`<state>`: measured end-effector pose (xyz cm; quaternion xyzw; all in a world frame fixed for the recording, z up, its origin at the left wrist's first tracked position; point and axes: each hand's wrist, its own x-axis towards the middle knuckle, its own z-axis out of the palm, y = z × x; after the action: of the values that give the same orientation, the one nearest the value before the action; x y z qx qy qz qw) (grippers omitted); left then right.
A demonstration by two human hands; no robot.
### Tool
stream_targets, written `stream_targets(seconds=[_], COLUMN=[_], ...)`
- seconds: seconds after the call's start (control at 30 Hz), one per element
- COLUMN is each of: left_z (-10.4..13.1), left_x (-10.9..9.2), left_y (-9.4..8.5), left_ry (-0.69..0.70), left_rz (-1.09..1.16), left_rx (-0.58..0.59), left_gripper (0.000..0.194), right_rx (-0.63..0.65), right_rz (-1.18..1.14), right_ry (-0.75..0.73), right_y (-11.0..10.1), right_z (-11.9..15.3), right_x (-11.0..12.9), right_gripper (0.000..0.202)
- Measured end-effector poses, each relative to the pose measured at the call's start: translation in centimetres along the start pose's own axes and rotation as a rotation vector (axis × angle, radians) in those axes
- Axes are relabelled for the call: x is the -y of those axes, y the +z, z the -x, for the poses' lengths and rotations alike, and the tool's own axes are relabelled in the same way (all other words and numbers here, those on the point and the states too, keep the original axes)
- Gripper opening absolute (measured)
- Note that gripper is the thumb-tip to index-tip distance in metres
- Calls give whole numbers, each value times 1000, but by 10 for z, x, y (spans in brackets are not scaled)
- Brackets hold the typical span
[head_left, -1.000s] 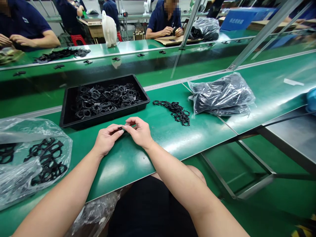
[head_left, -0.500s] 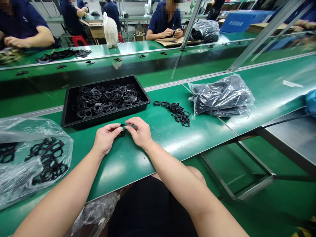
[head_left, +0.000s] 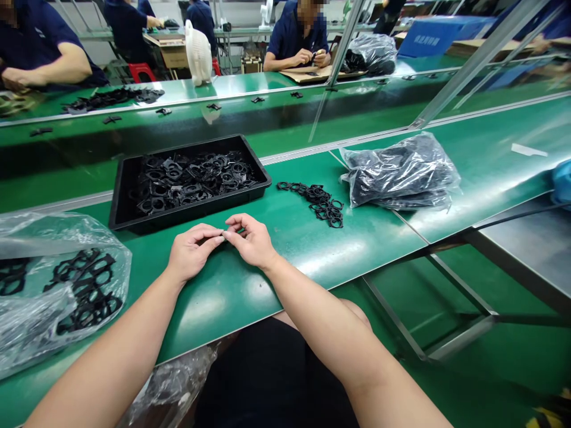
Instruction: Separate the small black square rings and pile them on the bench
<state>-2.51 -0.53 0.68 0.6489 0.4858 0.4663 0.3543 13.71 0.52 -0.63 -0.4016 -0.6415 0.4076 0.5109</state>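
Observation:
My left hand (head_left: pixel 193 249) and my right hand (head_left: pixel 250 239) meet at their fingertips over the green table (head_left: pixel 232 297). Both are pinched closed, and whatever sits between the fingertips is too small or hidden to make out. Just behind them stands a black tray (head_left: pixel 191 209) heaped with black ring-shaped parts (head_left: pixel 191 172). A small pile of similar black parts (head_left: pixel 328 208) lies to the right of my right hand. To the left, an open clear plastic bag (head_left: pixel 120 255) holds more of these parts.
A filled plastic bag (head_left: pixel 401 172) lies at the right. Beyond the tray runs a green conveyor (head_left: pixel 178 128) carrying spaced black pieces. A metal post (head_left: pixel 473 71) slants up from the table's back edge. Other people sit across the line.
The dark piece seen between my fingertips is now hidden. My fingertips have come together and sit slightly lower.

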Motion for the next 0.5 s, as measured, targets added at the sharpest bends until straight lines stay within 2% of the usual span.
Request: stream_targets(seconds=[0.07,0.17,0.23,0.37,0.43,0.5], left_z=[0,1,2,4,4,3], left_x=[-2,-3,-3,-2,-1,0], left_y=[1,4,5,6,7,7], left_ry=[3,1,41,122,121,63], left_rz=[-4,-17,-61,-154,-133,11], left_rx=[0,-121,-174,-114,-119,-186], left_gripper=[10,9,9,8,11,23], right_rx=[6,-67,-65,76,68,30], right_rz=[-51,-118,-214,-454,-517,-534], right_ry=[50,96,204,397,415,420], right_y=[2,4,4,1,1,1], right_z=[0,-4,-6,-10,-10,-11], right_x=[-1,-1,-1,1,2,2], right_gripper=[22,31,36,33,33,33])
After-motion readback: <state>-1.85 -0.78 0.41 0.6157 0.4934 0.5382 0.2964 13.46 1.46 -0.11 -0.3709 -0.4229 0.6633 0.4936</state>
